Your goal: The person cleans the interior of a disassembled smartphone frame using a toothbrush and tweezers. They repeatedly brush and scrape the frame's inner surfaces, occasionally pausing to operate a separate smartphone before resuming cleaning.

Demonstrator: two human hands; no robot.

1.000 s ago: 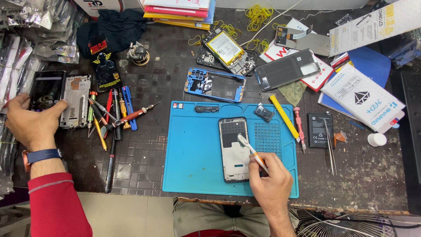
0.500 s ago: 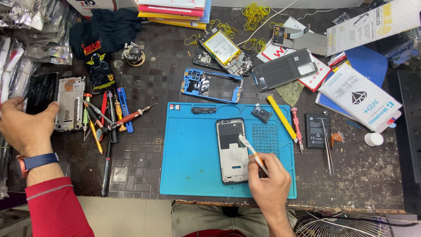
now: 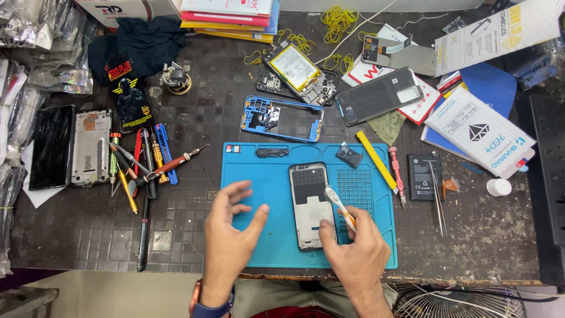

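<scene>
Since the earlier frames the left hand (image 3: 232, 235) has come away from the phone parts at the far left and now hovers over the left part of the blue mat (image 3: 259, 235), fingers spread open and holding nothing. The right hand (image 3: 356, 250) stays where it was at the mat's near edge, fingers closed around a white tool (image 3: 338, 206) with an orange band, its tip over the right edge of the phone frame (image 3: 312, 206); the thumb rests on the frame's lower part. The frame lies flat and lengthwise in the middle of the mat, dark in its upper half, pale below. Further up the mat sit a small black strip (image 3: 272, 152) and a small dark part (image 3: 349, 156), with a yellow pry bar (image 3: 376, 162) lying slantwise across the mat's right edge and a red screwdriver (image 3: 396, 168) just beside it. Right of the mat lie a black battery (image 3: 424, 176) and tweezers (image 3: 438, 197). Left of the mat a cluster of screwdrivers (image 3: 141, 168) is spread on the dark table (image 3: 176, 224), and beyond them a silver phone chassis (image 3: 91, 147) and a black screen (image 3: 52, 147) lie side by side. Past the mat's far edge rests a blue mid-frame (image 3: 282, 119), then an opened phone (image 3: 297, 70) showing its battery, and a grey back cover (image 3: 379, 94). At the far edge stands a stack of books (image 3: 226, 15).
</scene>
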